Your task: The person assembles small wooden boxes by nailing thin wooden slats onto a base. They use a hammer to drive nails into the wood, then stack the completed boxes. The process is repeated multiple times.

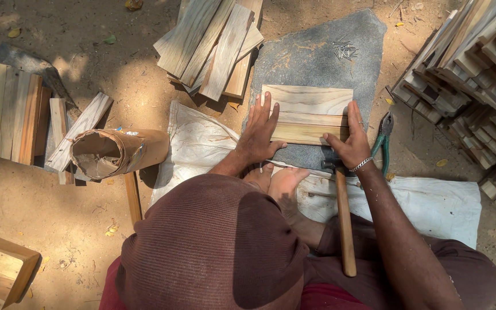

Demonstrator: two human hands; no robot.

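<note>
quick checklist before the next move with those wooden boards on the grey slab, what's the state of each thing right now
1. Left hand flat on the pale wooden boards: ok, palm and fingers press their left end.
2. Right hand on the boards' right end: ok, it grips the edge.
3. Boards lying flat on the grey stone slab: ok, side by side, edges lined up.
4. Wooden-handled hammer within reach: ok, it lies just below the right hand, unheld.
5. Loose metal nails at hand: ok, a small heap on the slab's far side.
6. Nail already in the boards: cannot tell.
</note>
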